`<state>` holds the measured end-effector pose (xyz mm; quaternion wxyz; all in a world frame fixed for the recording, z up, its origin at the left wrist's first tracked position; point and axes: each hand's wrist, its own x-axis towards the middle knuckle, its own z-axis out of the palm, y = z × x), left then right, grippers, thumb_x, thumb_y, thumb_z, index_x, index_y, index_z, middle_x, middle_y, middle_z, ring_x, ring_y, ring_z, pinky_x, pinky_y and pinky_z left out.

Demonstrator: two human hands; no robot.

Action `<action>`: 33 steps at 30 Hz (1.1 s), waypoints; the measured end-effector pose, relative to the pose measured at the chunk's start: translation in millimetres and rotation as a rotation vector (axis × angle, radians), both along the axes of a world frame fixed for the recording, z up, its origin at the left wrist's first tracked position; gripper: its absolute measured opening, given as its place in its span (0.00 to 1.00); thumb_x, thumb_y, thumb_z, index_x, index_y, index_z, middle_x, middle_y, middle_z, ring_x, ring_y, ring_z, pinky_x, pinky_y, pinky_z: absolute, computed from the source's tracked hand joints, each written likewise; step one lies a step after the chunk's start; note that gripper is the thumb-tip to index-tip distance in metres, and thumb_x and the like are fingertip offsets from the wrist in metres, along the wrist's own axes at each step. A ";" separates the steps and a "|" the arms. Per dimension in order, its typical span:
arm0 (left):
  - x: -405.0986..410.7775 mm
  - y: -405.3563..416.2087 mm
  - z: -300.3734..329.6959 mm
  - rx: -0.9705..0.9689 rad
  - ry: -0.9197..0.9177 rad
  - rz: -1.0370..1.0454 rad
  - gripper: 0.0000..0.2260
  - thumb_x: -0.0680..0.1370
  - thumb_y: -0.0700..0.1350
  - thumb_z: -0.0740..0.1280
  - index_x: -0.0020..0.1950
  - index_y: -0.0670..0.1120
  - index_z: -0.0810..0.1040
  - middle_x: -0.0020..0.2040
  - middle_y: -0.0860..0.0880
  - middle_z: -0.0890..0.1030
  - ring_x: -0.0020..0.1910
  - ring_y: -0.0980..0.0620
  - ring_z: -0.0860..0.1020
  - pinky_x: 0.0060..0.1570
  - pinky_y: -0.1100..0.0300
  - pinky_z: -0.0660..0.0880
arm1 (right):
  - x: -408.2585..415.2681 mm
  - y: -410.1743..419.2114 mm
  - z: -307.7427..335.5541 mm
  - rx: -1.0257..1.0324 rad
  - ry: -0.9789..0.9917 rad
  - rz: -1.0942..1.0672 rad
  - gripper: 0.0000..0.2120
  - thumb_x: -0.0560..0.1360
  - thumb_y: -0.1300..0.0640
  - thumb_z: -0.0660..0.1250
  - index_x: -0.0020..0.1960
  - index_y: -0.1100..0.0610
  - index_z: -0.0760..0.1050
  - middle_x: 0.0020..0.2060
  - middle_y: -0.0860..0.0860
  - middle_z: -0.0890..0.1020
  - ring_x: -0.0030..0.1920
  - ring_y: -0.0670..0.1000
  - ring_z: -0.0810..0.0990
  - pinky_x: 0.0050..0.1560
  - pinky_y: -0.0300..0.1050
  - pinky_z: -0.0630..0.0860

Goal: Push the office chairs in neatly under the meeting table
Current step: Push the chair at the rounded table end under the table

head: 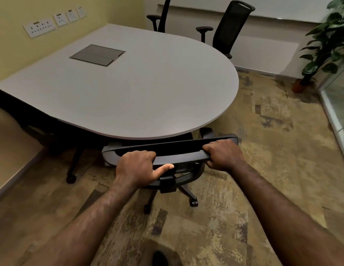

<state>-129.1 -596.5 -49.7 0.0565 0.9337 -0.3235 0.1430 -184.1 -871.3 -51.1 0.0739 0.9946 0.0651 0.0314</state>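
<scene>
A black office chair (179,156) stands right in front of me, its seat tucked under the near rounded edge of the grey meeting table (148,96). My left hand (138,167) grips the left part of the chair's top rail, thumb underneath. My right hand (223,154) is closed around the rail's right end. The chair's wheeled base shows below the backrest. Two more black mesh chairs stand at the table's far side: one (230,29) at the far right, turned at an angle and apart from the table, and another (161,16) further back, close behind the table's far edge.
A closed cable hatch (97,55) is set into the tabletop. Wall sockets (52,22) line the yellow wall on the left. A potted plant (325,45) stands in the far right corner beside a glass partition (336,104). A table leg with a castor (71,176) stands at the left on the patterned carpet.
</scene>
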 end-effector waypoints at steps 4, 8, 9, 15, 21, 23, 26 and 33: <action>19.2 -6.6 2.7 0.008 0.000 0.025 0.31 0.71 0.77 0.47 0.28 0.51 0.64 0.24 0.56 0.65 0.22 0.54 0.64 0.23 0.63 0.52 | 23.5 -7.4 2.0 0.014 0.020 0.020 0.09 0.67 0.47 0.68 0.37 0.48 0.70 0.32 0.47 0.78 0.33 0.51 0.75 0.32 0.42 0.60; 40.1 -9.8 3.2 0.016 -0.004 0.037 0.31 0.71 0.77 0.48 0.28 0.51 0.63 0.23 0.55 0.65 0.22 0.54 0.64 0.23 0.62 0.51 | 45.2 -13.8 -0.1 0.024 0.033 0.061 0.10 0.67 0.47 0.67 0.37 0.48 0.65 0.33 0.47 0.78 0.35 0.52 0.77 0.32 0.43 0.63; 44.4 -10.4 4.0 0.021 0.001 0.038 0.31 0.71 0.77 0.48 0.28 0.51 0.63 0.23 0.55 0.65 0.22 0.54 0.65 0.23 0.62 0.51 | 49.9 -14.8 -0.4 0.022 0.033 0.072 0.11 0.67 0.47 0.66 0.37 0.48 0.65 0.33 0.47 0.78 0.35 0.53 0.78 0.31 0.44 0.63; 58.8 -18.2 5.3 0.038 -0.007 0.065 0.31 0.72 0.77 0.47 0.29 0.51 0.64 0.24 0.56 0.65 0.22 0.54 0.64 0.23 0.63 0.52 | 73.3 -25.5 0.4 0.026 0.028 0.135 0.10 0.68 0.47 0.65 0.38 0.48 0.64 0.35 0.48 0.79 0.37 0.53 0.79 0.31 0.44 0.64; 71.5 -27.8 5.2 0.043 -0.022 0.090 0.31 0.71 0.77 0.47 0.29 0.51 0.64 0.24 0.56 0.66 0.23 0.55 0.65 0.24 0.62 0.52 | 93.1 -33.9 2.1 0.050 0.023 0.163 0.09 0.67 0.48 0.65 0.37 0.49 0.65 0.35 0.49 0.79 0.37 0.55 0.79 0.32 0.44 0.65; 77.0 -28.9 4.9 0.042 -0.019 0.092 0.31 0.71 0.77 0.46 0.29 0.51 0.65 0.25 0.56 0.66 0.23 0.55 0.65 0.24 0.62 0.53 | 98.7 -35.2 2.1 0.048 0.010 0.165 0.10 0.67 0.48 0.65 0.37 0.49 0.64 0.34 0.48 0.79 0.36 0.54 0.79 0.32 0.44 0.64; 85.3 -29.9 5.7 0.031 -0.013 0.089 0.31 0.71 0.77 0.47 0.28 0.51 0.64 0.24 0.56 0.66 0.23 0.54 0.65 0.24 0.63 0.53 | 107.5 -36.1 2.6 0.038 0.007 0.165 0.10 0.68 0.48 0.65 0.37 0.49 0.65 0.32 0.47 0.76 0.35 0.54 0.78 0.32 0.44 0.64; 105.4 -29.5 3.0 0.012 -0.006 0.084 0.32 0.70 0.78 0.47 0.29 0.50 0.65 0.24 0.55 0.67 0.24 0.54 0.67 0.25 0.62 0.55 | 127.0 -36.4 0.9 0.055 -0.005 0.169 0.09 0.68 0.48 0.64 0.37 0.49 0.65 0.34 0.49 0.79 0.37 0.55 0.79 0.32 0.44 0.64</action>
